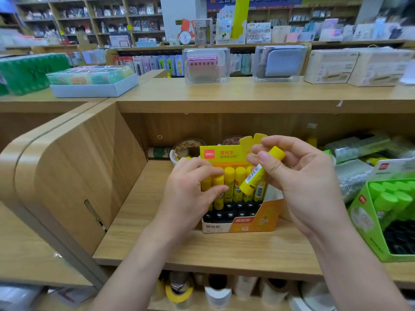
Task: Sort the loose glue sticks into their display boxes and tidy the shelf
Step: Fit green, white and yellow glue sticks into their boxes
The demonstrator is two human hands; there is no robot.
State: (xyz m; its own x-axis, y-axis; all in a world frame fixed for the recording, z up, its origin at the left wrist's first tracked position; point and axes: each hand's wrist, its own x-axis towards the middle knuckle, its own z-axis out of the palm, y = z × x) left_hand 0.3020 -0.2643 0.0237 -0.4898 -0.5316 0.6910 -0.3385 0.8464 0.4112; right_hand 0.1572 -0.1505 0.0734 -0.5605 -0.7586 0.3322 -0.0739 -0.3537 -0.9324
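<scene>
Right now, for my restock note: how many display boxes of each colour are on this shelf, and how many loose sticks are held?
Yellow cardboard display box: 1
Green cardboard display box: 1
Loose yellow glue stick, in the right hand's grip: 1
Total: 3

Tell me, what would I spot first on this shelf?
The bright yellow cardboard display box in the middle of the wooden shelf, with upright yellow sticks at its back. Above it, the right hand pinches a tilted loose yellow glue stick while the left hand grips the upright ones. A lime green box of green-capped sticks sits at the right edge.
</scene>
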